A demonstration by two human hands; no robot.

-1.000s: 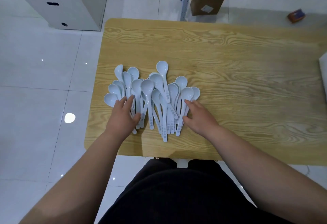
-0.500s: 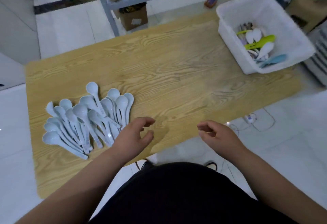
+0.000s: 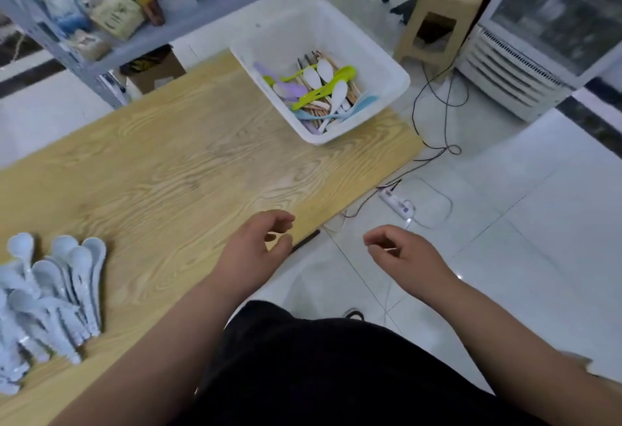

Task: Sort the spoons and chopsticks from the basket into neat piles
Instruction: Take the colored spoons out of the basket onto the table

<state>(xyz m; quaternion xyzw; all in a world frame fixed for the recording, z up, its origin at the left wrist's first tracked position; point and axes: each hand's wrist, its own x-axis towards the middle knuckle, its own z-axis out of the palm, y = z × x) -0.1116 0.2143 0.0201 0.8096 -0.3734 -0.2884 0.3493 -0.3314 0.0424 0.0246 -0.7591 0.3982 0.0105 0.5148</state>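
A pile of pale blue spoons (image 3: pixel 50 287) lies fanned out at the table's near left edge, partly cut off by the frame. A white basket (image 3: pixel 387 65) stands at the table's far right corner and holds green, purple, white and blue spoons with wooden chopsticks (image 3: pixel 318 111) under them. My left hand (image 3: pixel 255 250) hovers over the table's near edge, fingers curled apart, holding nothing. My right hand (image 3: pixel 400 257) is off the table over the floor, fingers loosely curled, with nothing in it.
The wooden table (image 3: pixel 188 163) stretches between pile and basket. Behind it stands a shelf (image 3: pixel 141 12) with packets and bottles. On the floor to the right are a power strip (image 3: pixel 399 205) with cables, a tan stool (image 3: pixel 437 12) and a white cooler (image 3: pixel 552 35).
Both hands have left the blue spoon pile and moved right; my view has swung right, bringing the basket in and pushing the pile to the left edge.
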